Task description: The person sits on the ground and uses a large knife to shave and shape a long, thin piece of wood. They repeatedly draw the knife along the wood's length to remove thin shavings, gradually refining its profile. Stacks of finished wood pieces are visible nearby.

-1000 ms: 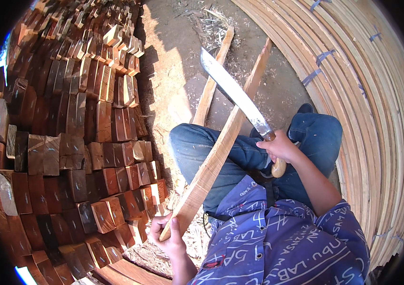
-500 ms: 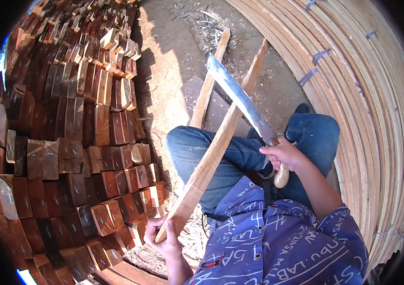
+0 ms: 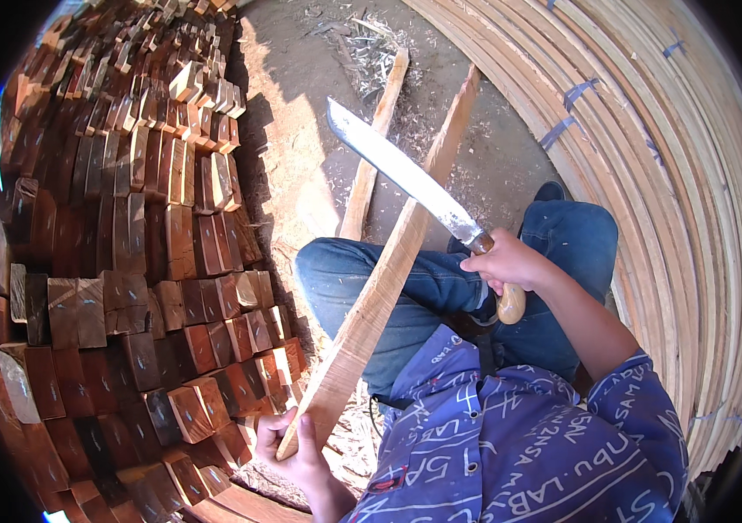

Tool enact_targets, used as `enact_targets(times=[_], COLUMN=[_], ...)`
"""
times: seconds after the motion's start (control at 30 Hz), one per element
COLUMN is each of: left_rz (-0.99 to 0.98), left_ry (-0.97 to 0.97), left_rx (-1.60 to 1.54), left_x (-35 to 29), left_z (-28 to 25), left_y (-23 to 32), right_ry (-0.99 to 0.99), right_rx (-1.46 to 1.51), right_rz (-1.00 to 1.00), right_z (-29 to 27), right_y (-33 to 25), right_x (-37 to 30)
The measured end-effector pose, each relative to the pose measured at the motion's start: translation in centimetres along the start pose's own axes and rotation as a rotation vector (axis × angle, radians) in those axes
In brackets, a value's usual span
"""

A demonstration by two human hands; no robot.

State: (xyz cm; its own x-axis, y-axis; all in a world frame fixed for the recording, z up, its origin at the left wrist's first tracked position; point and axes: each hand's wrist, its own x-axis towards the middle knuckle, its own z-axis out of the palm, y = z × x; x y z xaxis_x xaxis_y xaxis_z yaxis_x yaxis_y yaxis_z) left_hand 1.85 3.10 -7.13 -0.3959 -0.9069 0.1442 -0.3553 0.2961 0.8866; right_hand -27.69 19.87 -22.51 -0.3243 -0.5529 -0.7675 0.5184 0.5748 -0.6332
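Note:
My right hand (image 3: 510,263) is closed round the wooden handle of a machete (image 3: 401,166), whose long bright blade points up and to the left. The blade passes above a long wooden plank (image 3: 379,301); whether it touches the wood I cannot tell. My left hand (image 3: 299,453) grips the plank's near end, thumb on one side and fingers on the other. From there the plank slants away across my bent leg toward the ground. Another wooden strip (image 3: 372,161) lies beyond my knee, partly hidden behind the blade.
On the left rises a large stack of reddish-brown wood blocks (image 3: 135,305). Long pale boards (image 3: 650,166), bundled with bluish ties, curve along the right. Wood shavings (image 3: 371,61) are scattered over the dirt ground (image 3: 288,96) ahead. My crossed legs in jeans (image 3: 345,270) are under the plank.
The machete has swung left, its blade now lying flatter across the plank. My left hand and the plank's near end have shifted slightly lower in view.

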Motion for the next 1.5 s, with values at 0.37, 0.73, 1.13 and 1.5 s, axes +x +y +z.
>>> enact_targets(times=[0.37, 0.73, 1.13, 1.5], left_rz=[0.005, -0.037, -0.027, -0.077], left_ry=[-0.003, -0.031, -0.016, 0.018], left_rx=[0.022, 0.014, 0.053, 0.064], left_x=[0.4, 0.0, 0.6, -1.6], left_z=[-0.2, 0.3, 0.1, 1.0], left_y=[-0.4, 2.0, 1.8, 3.3], right_ry=[-0.042, -0.01, 0.302, 0.441], right_rx=[0.378, 0.12, -0.113, -0.79], right_rz=[0.02, 0.015, -0.412, -0.664], right_z=[-0.6, -0.5, 1.7, 2.6], right_y=[0.1, 1.1, -1.7, 1.7], right_x=[-0.4, -1.4, -5.3, -4.1])
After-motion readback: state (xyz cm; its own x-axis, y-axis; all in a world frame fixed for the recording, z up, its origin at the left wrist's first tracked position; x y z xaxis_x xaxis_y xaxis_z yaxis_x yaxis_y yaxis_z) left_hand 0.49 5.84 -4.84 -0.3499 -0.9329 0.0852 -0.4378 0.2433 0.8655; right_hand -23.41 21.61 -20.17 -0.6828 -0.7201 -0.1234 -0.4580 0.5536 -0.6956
